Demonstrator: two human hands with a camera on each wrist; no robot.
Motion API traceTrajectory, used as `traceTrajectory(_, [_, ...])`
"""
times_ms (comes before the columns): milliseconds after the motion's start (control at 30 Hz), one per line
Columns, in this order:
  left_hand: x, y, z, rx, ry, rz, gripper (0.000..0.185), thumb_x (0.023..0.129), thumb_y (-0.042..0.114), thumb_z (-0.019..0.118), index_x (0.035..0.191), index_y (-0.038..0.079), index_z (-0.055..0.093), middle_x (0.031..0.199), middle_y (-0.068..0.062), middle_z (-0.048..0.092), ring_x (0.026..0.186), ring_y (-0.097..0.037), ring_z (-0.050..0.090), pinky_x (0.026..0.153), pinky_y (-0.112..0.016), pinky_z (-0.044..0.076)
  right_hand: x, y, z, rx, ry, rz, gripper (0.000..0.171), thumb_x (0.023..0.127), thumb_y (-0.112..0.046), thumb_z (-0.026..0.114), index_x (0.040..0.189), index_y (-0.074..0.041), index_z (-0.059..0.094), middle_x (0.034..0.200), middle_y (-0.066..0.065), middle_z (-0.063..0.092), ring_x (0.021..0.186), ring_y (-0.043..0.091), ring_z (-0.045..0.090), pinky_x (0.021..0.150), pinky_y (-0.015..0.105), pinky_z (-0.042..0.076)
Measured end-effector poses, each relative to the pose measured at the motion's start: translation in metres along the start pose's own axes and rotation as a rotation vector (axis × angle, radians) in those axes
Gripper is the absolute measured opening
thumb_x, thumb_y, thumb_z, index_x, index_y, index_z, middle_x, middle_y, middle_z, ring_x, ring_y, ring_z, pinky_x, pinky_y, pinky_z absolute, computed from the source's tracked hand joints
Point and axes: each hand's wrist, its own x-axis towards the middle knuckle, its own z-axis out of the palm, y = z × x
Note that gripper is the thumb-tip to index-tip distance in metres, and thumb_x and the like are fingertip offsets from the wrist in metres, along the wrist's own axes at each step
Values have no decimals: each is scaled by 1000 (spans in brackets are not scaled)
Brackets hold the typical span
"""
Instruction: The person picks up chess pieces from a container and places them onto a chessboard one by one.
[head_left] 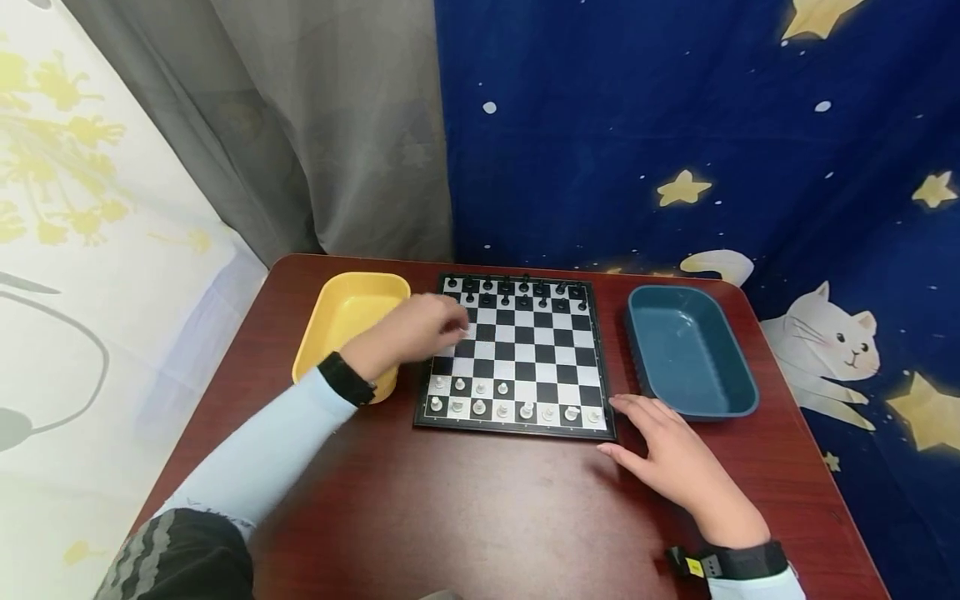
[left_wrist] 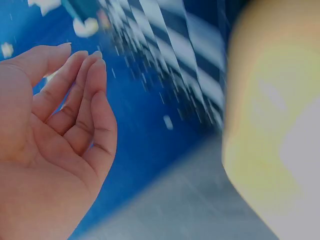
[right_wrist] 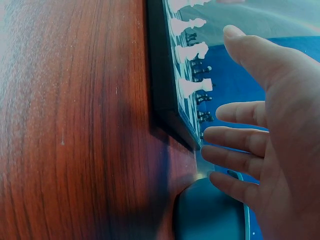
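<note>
Clearly the left hand [head_left: 416,333] hovers over the chessboard [head_left: 517,354], fingers loose, holding nothing — the right hand [head_left: 678,462] lies flat beside it, steadying.

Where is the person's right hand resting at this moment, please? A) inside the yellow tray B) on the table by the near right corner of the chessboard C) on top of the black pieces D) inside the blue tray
B: the right hand lies flat on the table, beside the chessboard corner and short of the blue tray.

Playroom: starry cat curtain [head_left: 750,150], chessboard [head_left: 517,358]
</note>
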Motion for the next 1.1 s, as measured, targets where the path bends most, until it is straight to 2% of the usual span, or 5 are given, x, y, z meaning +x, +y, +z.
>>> traceTrajectory(233, [-25, -63, -37, -4, 78, -264, 12, 106, 21, 74, 111, 12, 80, 103, -5, 75, 91, -26, 65, 87, -45, 57, -1, 2, 0, 0, -3, 1, 73, 93, -48, 89, 147, -6, 66, 147, 17, 66, 139, 41, 58, 120, 68, 39])
traceTrajectory(433, [-32, -101, -31, 20, -33, -330, 15, 102, 16, 79, 114, 7, 79, 104, -9, 75, 93, -28, 65, 90, -47, 56, -1, 1, 0, 4, -2, -2, 72, 93, -48, 89, 147, -6, 66, 146, 17, 66, 138, 40, 58, 120, 68, 39])
traceTrajectory(600, [-31, -109, -19, 30, -145, -301, 14, 98, 13, 82, 109, 5, 78, 99, -8, 73, 93, -28, 64, 92, -47, 55, -1, 0, 0, 3, -6, 4, 73, 93, -48, 88, 148, -6, 66, 147, 17, 66, 138, 41, 58, 119, 68, 40])
traceTrajectory(800, [-29, -109, -10, 32, -202, -319, 3, 97, 7, 80, 95, 9, 78, 89, -4, 68, 85, -26, 60, 83, -43, 51, -1, 0, -1, 1, -14, 18, 74, 93, -49, 88, 149, -6, 65, 148, 17, 66, 139, 41, 57, 119, 68, 40])
traceTrajectory(1100, [-33, -110, -10, 47, -170, -305, 12, 97, 2, 78, 88, 11, 78, 84, -4, 67, 80, -25, 60, 80, -42, 50, 1, 1, -2, -7, -20, 19, 74, 93, -49, 88, 149, -5, 65, 148, 18, 65, 140, 42, 57, 120, 68, 39])
